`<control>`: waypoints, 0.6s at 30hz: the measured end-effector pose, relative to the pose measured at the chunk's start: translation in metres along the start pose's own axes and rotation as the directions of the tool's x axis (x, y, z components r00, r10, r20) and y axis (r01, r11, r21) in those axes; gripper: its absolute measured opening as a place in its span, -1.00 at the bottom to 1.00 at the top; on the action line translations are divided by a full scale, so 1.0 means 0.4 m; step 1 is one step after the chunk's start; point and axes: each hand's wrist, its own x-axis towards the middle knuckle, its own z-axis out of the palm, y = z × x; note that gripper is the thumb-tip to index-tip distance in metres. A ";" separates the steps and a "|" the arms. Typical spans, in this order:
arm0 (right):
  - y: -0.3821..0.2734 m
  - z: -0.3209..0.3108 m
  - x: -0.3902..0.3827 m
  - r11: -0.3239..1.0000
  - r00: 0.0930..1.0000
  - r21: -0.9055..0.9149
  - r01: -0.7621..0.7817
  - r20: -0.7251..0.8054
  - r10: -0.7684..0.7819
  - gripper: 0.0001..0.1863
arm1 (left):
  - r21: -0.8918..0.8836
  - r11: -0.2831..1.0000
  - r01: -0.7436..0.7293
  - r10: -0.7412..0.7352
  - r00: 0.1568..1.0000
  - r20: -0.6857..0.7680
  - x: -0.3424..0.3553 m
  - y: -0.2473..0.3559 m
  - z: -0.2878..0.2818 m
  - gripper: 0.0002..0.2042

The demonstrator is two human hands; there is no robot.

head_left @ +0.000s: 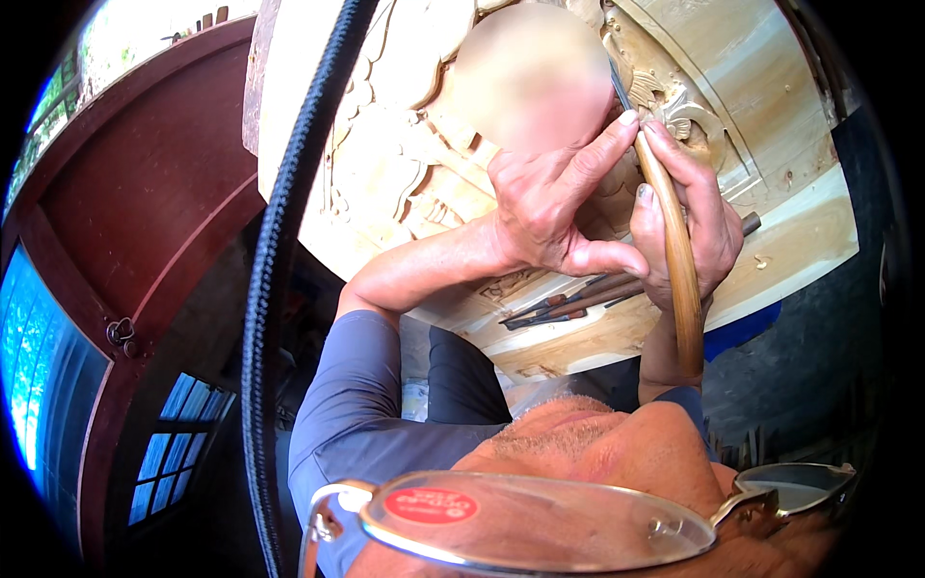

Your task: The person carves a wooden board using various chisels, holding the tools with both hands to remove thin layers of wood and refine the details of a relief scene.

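Note:
A wood carving chisel with a long, slightly curved wooden handle (684,279) slants across my right hand (699,217), which is closed around it. Its thin metal shaft points up and away toward a pale carved wooden panel (737,53). My left hand (549,197) has its index finger and thumb stretched wide apart. That index fingertip touches the chisel near the top of the handle, and the left thumb points at the right hand. A blurred round patch covers the panel beyond my left hand, so the chisel's cutting end and the left hand's other fingers are partly hidden.
Several more chisels (564,308) lie on the panel's near part, below my hands. A thick black braided cable (275,260) runs down the left side of the view. Farther left are a dark red wooden frame (145,144) and a barred window (173,453).

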 end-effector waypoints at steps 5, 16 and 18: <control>0.007 0.009 -0.017 0.998 0.999 0.031 -0.050 0.002 0.050 -0.59 | 0.028 0.996 -0.085 0.087 0.994 -0.060 0.006 -0.026 0.014 0.07; -0.022 0.006 0.017 1.000 1.000 -0.028 0.009 -0.019 -0.010 -0.65 | -0.022 0.997 -0.073 0.071 0.995 -0.067 0.003 -0.031 0.011 0.09; -0.025 0.002 0.020 1.000 1.000 -0.028 0.012 -0.014 -0.013 -0.65 | -0.021 0.997 -0.073 0.072 0.995 -0.063 0.003 -0.031 0.011 0.10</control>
